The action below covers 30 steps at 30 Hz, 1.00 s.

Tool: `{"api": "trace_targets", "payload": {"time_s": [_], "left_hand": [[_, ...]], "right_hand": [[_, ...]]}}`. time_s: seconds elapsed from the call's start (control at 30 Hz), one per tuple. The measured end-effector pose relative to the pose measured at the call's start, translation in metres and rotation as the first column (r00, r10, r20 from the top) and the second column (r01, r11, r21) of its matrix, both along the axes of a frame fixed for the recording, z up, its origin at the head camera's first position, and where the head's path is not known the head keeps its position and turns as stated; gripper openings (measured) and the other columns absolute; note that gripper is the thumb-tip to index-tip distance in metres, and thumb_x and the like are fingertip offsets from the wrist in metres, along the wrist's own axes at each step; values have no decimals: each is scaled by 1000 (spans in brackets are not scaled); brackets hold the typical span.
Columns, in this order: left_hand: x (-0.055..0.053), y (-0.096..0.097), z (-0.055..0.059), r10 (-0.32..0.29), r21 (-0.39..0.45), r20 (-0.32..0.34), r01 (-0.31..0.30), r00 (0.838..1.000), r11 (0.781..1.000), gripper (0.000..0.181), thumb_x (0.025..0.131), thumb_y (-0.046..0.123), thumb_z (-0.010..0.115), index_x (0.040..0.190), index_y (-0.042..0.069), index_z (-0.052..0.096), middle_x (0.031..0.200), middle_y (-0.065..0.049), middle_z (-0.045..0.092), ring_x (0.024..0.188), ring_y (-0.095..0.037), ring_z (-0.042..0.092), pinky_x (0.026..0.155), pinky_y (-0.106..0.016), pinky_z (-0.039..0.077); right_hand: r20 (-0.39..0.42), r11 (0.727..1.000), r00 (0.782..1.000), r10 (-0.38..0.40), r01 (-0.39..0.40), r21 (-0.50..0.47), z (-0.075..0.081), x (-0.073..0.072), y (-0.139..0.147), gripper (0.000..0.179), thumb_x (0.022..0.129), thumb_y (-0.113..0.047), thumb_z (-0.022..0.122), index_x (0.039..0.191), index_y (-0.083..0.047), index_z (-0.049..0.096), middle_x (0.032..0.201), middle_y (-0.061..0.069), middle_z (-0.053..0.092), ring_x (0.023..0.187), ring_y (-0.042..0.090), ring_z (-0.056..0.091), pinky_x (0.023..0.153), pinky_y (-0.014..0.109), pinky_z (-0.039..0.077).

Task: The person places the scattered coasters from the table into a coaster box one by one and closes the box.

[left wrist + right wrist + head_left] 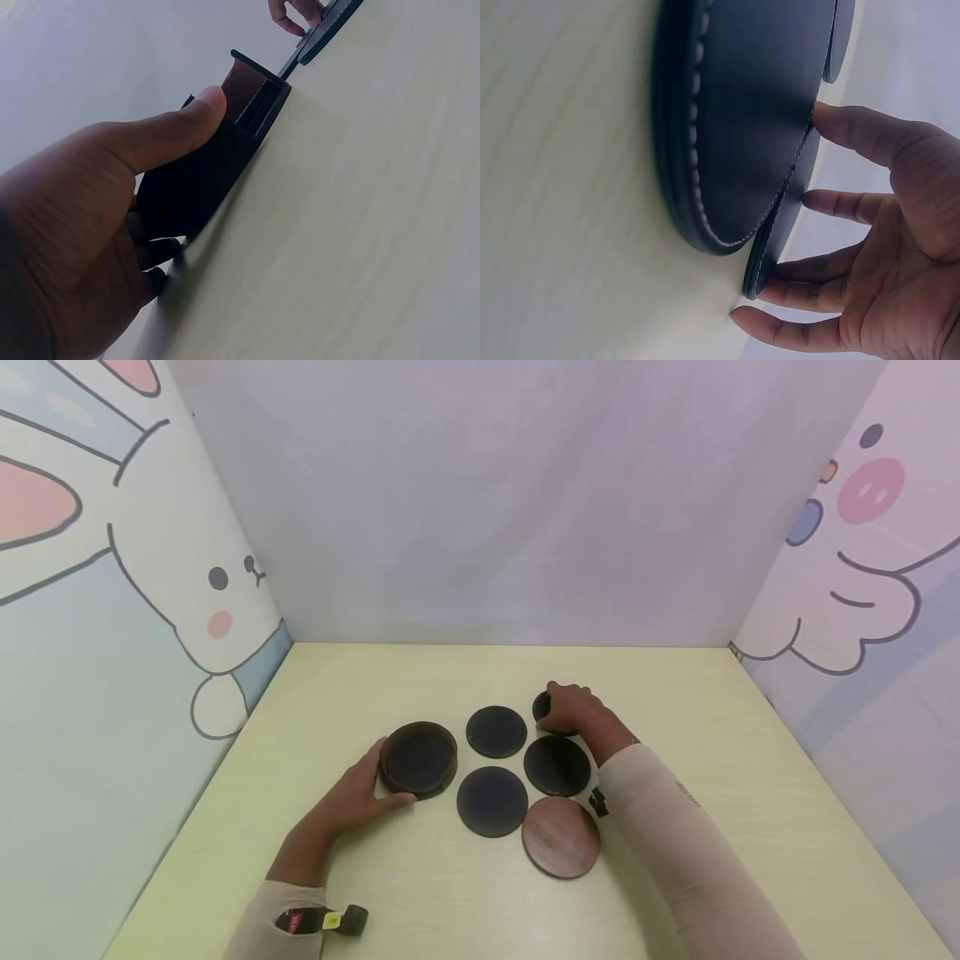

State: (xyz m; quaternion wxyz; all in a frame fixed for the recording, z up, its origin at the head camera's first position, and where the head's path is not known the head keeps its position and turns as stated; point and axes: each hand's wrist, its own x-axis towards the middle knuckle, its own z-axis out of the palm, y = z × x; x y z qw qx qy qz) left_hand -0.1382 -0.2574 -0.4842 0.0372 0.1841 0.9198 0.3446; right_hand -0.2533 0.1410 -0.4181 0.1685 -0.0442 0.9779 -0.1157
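The left hand (363, 797) is clamped round the side of the dark round holder (195, 176) on the tabletop (420, 893). To the holder's right and slightly beyond it, the right hand (573, 708) has thumb and fingers closed on the edges of a partly hidden black disc (541, 706). Three other black discs (492, 802) lie flat right of the holder; a brown disc (561, 837) lies right of the holder, nearer the person

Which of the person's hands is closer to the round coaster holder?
Left. The left hand grips the coaster holder; the right hand is farther away, off to its right, at a dark coaster.
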Motion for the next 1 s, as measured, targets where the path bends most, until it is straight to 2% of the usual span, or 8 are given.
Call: {"api": "trace_targets", "payload": {"time_s": [0.47,0.77,1.0], "left_hand": [[3,1,2,12,5,24,-12,1000,1000,116,91,49,89,171,-3,22,172,-27,41,159,-50,42,126,-70,39],[1,0,-2,12,13,20,-13,1000,1000,115,90,48,89,171,-1,23,172,-26,42,159,-48,43,127,-69,39],[-1,0,-3,14,13,29,-15,999,1000,116,90,49,89,171,-2,23,173,-26,40,160,-49,41,128,-69,37]], "right_hand": [[-6,999,999,36,-36,10,-1,-1,4,78,99,-40,70,165,-8,42,152,30,58,143,55,49,113,66,50],[-22,998,998,57,-57,-5,-2,-5,10,80,100,-44,69,166,-8,42,152,30,57,139,53,49,108,66,51],[-61,998,997,57,-57,9,-7,-8,15,73,96,-46,66,159,-11,50,142,29,60,129,50,52,100,65,51]]}}
